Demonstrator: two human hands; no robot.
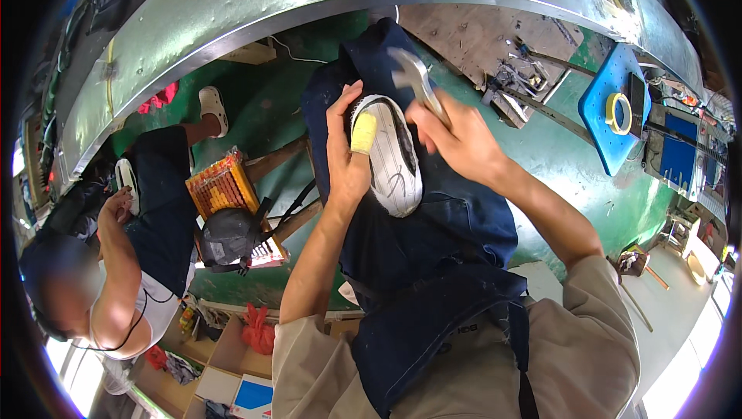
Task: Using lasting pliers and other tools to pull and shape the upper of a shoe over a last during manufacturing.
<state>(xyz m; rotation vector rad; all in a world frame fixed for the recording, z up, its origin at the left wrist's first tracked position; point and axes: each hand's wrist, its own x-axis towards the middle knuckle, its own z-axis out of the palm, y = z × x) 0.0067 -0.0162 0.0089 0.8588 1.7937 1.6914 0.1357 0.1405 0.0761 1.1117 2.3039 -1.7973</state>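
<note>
My left hand point(345, 172) is wrapped around the side of a white shoe point(393, 175) in my lap, its pale underside facing up and dark thread-like lines across it. Yellow tape covers the thumb, which presses on the shoe's edge. A metal claw hammer point(421, 83) is gripped in my right hand point(464, 141), just right of the shoe's far end; its head is blurred by motion and apart from the shoe. Beneath both hands lies my dark blue apron point(433, 241).
A long metal bench point(309, 1) curves across the front. At left, a co-worker sits holding another white shoe point(126, 179). Between us is a wooden beaded stool point(220, 187) with a black cap point(228, 237). To the right, a blue board point(607, 129) carries a tape roll point(618, 114).
</note>
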